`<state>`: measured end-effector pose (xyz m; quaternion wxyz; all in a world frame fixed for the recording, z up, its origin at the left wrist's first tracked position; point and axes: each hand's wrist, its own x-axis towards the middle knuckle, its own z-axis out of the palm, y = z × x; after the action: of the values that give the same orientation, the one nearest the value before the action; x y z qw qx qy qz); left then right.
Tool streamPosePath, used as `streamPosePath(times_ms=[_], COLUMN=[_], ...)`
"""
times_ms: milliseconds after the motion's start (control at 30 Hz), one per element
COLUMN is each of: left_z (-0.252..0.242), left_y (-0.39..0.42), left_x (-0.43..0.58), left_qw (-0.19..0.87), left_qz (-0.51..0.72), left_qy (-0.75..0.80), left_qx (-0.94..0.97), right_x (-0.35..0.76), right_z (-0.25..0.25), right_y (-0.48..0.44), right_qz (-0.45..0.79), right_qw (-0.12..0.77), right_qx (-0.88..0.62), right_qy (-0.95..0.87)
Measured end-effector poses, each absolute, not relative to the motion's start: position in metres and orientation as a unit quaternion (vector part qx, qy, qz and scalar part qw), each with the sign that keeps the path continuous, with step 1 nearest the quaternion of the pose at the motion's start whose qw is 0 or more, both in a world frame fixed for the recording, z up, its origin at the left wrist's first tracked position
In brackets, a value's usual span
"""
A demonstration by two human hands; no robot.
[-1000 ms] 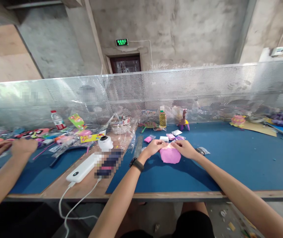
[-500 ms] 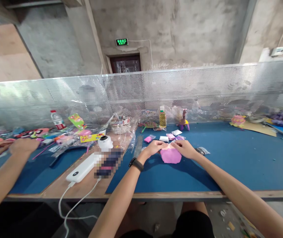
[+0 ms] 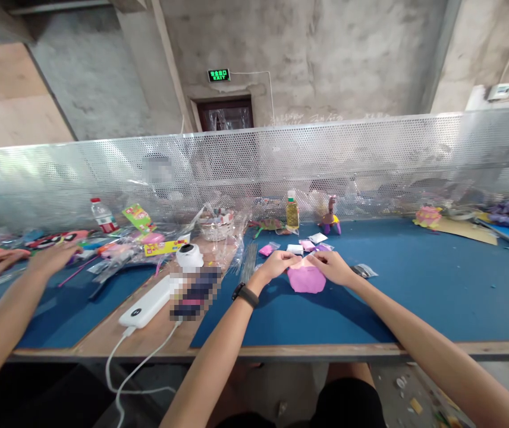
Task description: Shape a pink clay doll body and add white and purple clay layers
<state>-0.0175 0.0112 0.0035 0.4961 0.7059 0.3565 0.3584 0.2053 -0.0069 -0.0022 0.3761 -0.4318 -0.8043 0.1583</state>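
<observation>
A flat, rounded pink piece that looks like soft modelling clay [image 3: 307, 280] hangs or stands just above the blue mat, below my fingers. My left hand [image 3: 280, 263], with a dark band on its wrist, pinches its upper left edge. From the other side my right hand [image 3: 331, 266] pinches the upper right edge. The fingertips of both hands are close together, with a paler strip between them. Small packets, among them a pink packet [image 3: 269, 249] and a white packet [image 3: 317, 238], lie just beyond my hands.
Thin wires [image 3: 249, 261] lie left of my hands. Behind stand a bottle of yellow liquid [image 3: 292, 212] and a small figure [image 3: 332, 217]. A white power bank [image 3: 150, 302] and a phone lie left. Another person's hands [image 3: 53, 260] work at far left. A perforated screen [image 3: 370, 154] runs behind.
My hands keep their pinch on the pink piece, which has barely shifted. At the far left, the other person's nearer hand has moved a little up and to the right.
</observation>
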Motion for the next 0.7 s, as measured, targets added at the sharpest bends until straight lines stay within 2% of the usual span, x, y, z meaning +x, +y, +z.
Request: streamPosePath(times_ms=[233, 700], left_z=[0.009, 0.0058], left_y=[0.0061, 0.0078], left_x=[-0.0151, -0.0163], left_qw=[0.552, 0.547], left_qz=[0.368, 0.363], left_qy=[0.394, 0.377], left_qx=[0.636, 0.653], right_x=[0.2057, 0.2048], right_z=[-0.0011, -0.005], right_y=[-0.0069, -0.0039], right_qz=[0.153, 0.159], right_qw=[0.397, 0.41], right_qx=[-0.43, -0.429], right_qy=[-0.797, -0.789])
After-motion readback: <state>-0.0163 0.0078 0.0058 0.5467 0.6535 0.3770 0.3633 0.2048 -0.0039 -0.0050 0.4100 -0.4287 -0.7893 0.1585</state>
